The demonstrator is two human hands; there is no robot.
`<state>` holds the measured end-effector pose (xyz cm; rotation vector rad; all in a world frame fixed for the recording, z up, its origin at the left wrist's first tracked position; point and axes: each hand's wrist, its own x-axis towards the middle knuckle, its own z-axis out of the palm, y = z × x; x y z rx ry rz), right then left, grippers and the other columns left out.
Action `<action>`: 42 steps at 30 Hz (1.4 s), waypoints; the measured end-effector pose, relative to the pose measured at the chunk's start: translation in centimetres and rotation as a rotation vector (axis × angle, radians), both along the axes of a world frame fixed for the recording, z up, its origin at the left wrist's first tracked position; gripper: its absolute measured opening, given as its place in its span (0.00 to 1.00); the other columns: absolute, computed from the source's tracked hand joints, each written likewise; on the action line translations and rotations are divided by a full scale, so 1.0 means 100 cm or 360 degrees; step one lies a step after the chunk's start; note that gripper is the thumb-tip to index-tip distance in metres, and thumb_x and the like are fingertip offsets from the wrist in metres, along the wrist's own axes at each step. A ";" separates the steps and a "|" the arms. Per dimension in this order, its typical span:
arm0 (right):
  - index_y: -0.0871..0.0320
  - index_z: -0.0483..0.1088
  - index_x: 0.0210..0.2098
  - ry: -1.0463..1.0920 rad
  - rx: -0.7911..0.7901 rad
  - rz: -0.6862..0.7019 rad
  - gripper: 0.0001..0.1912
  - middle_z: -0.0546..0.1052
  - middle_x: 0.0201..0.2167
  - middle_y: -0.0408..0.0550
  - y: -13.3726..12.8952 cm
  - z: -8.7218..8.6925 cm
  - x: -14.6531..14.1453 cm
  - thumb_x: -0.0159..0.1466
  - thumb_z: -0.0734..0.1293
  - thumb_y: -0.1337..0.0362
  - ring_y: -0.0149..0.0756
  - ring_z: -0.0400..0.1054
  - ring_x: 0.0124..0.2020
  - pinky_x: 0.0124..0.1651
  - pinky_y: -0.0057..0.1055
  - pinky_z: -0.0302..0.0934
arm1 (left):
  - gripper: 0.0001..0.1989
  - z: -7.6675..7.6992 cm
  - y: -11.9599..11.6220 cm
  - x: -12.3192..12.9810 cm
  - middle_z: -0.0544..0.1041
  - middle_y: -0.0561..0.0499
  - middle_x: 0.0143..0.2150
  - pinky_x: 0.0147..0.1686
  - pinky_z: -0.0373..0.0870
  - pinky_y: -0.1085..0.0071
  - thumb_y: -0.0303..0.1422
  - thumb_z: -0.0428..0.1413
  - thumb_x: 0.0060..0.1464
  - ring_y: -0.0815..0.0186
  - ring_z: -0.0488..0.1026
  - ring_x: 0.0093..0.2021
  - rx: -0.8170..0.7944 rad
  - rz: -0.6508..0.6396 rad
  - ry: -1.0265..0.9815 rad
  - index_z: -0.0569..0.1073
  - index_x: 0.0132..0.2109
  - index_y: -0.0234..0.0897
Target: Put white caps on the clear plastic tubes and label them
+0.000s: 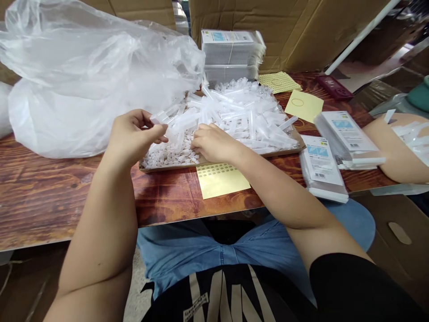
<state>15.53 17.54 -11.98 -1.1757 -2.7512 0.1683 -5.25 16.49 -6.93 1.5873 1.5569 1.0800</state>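
So, at far left bulges a clear plastic bag; then the left hand pinches a translucent tube above small white pieces in a cardboard tray; the right hand curls there, its grip impossible to tell; farther right lie packet stacks

This looks like a packing workshop, with a wood-grain table bearing a cardboard tray heaped with loose plastic pieces, a sticker sheet by its near edge, stacked printed packets toward the right, and upright cardboard behind the far edge.
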 end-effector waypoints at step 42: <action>0.60 0.72 0.29 0.1484 -0.0313 -0.0055 0.05 0.78 0.30 0.45 -0.014 0.009 0.038 0.62 0.70 0.67 0.33 0.72 0.34 0.40 0.32 0.68 | 0.18 -0.026 -0.006 0.021 0.70 0.52 0.25 0.35 0.64 0.69 0.49 0.65 0.52 0.63 0.65 0.30 0.0017 -0.0740 -0.0059 0.80 0.37 0.37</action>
